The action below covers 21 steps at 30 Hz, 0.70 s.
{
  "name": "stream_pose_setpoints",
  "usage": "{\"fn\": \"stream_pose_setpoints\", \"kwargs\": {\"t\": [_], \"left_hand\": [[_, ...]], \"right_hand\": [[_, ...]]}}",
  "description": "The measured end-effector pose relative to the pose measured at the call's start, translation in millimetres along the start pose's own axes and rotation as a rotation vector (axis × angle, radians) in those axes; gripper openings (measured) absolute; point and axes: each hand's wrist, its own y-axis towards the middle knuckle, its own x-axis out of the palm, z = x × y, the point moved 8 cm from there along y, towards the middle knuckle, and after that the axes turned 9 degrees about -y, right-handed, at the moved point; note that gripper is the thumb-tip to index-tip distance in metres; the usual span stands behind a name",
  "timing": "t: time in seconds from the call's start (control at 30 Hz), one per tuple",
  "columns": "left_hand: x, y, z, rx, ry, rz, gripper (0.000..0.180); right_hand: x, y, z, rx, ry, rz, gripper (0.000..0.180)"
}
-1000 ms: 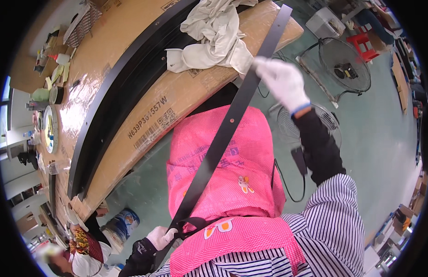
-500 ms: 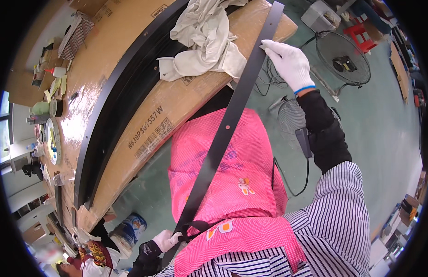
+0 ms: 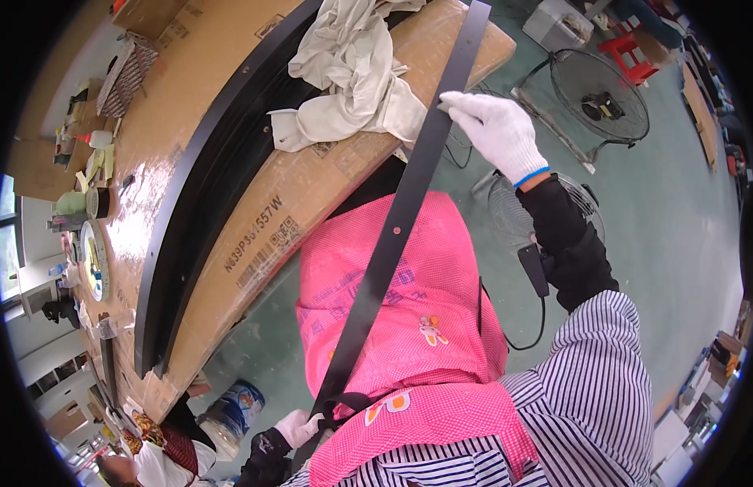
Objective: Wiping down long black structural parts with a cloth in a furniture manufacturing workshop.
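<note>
A long flat black strip [image 3: 375, 284] with small holes slants across my pink apron [image 3: 453, 268], from the upper middle to my lower left. My left hand [image 3: 297, 428], in a white glove, is closed on the strip near its lower end; some fingers are hidden. Farther up, my white-gloved right hand [image 3: 496, 134] pinches the strip's right edge, fingertips at the edge and fingers held together. The strip's top end extends past this hand, in front of the table corner.
To the left, a cardboard-covered table [image 3: 258, 243] bears several long black strips [image 3: 199, 174] and a crumpled pale cloth [image 3: 348, 77]. Floor fans [image 3: 599, 93], a red stool [image 3: 628, 55] and a blue-and-white bucket [image 3: 234, 410] stand around. Another person [image 3: 169, 450] is at lower left.
My right hand has shifted down along the strip's edge, toward me and slightly left. The strip's top end has tilted slightly left. My left hand stays around the lower end.
</note>
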Motion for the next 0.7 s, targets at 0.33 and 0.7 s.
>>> {"fn": "stream_pose_setpoints", "kwargs": {"t": [0.33, 0.7], "left_hand": [[-5, -4, 23, -0.048, 0.003, -0.030, 0.068], [-1, -3, 25, -0.004, -0.048, -0.047, 0.076]], "right_hand": [[1, -1, 2, 0.060, -0.009, 0.005, 0.028], [-1, -1, 6, 0.079, 0.029, 0.078, 0.026]]}}
